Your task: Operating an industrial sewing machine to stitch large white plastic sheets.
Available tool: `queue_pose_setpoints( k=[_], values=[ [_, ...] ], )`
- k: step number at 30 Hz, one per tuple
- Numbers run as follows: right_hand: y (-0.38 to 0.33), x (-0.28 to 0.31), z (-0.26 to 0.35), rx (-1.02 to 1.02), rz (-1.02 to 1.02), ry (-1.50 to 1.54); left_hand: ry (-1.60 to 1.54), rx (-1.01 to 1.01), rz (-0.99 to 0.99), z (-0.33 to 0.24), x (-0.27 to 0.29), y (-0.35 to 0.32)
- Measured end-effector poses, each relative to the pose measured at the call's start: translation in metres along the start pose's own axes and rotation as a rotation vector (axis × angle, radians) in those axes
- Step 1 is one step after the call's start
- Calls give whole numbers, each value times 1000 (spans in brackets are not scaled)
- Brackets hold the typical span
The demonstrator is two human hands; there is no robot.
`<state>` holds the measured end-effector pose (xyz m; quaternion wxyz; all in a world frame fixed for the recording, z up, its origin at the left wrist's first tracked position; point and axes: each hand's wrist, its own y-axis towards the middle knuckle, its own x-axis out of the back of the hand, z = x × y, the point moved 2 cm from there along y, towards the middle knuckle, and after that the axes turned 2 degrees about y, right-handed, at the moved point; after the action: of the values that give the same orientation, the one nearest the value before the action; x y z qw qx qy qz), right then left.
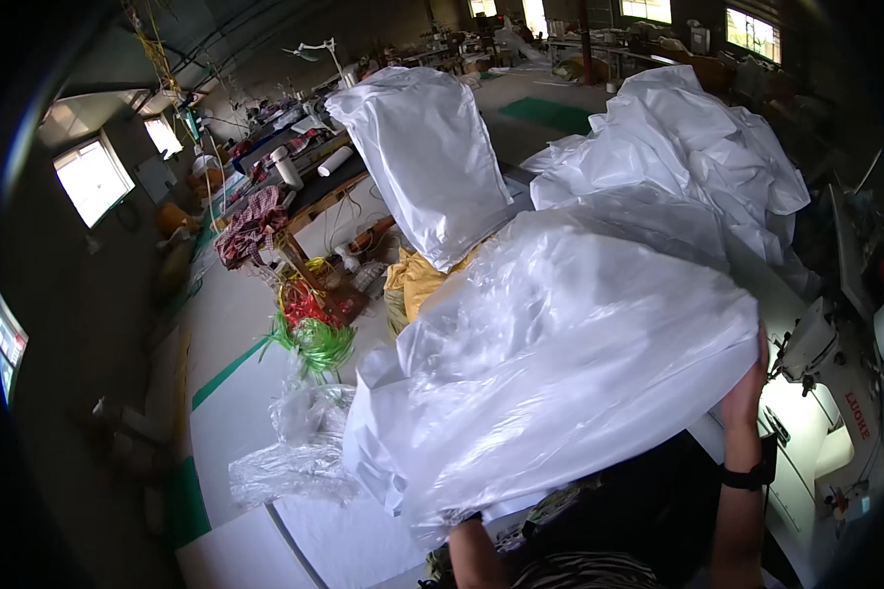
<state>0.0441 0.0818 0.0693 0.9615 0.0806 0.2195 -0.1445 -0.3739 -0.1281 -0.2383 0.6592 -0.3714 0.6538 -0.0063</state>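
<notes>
A large white sheet with a glossy, see-through plastic layer (pixel 580 334) spreads across the middle in front of me. My right hand (pixel 746 388) grips its right edge beside the sewing machine, with the fingers partly behind the sheet. A dark band circles that wrist. At the near left corner, my left hand (pixel 455 518) is mostly covered by the crumpled plastic, so its fingers are hidden. Behind the sheet, more white material (pixel 678 147) lies heaped at the right. A smooth white piece (pixel 422 157) drapes over the table's far edge.
At the right stands a lit sewing machine (pixel 810 344). Crumpled transparent plastic (pixel 300 452) lies on the floor at the left, near green strips (pixel 322 346) and a yellow sack (pixel 424 280). A cluttered table (pixel 339 182) stands beyond them.
</notes>
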Motion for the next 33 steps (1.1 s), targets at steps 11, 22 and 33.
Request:
queue_pose_setpoints(
  k=[11,22,33],
  values=[
    [-110,94,-9,-317,776,-680,1065,-1374,298,-240,-416,-99],
    [-145,60,66,124,857,-701,2379,-1115,585,24,-499,-26],
    [-166,131,37,-139,1008,-710,1195,-590,937,22,-493,-161]
  ],
)
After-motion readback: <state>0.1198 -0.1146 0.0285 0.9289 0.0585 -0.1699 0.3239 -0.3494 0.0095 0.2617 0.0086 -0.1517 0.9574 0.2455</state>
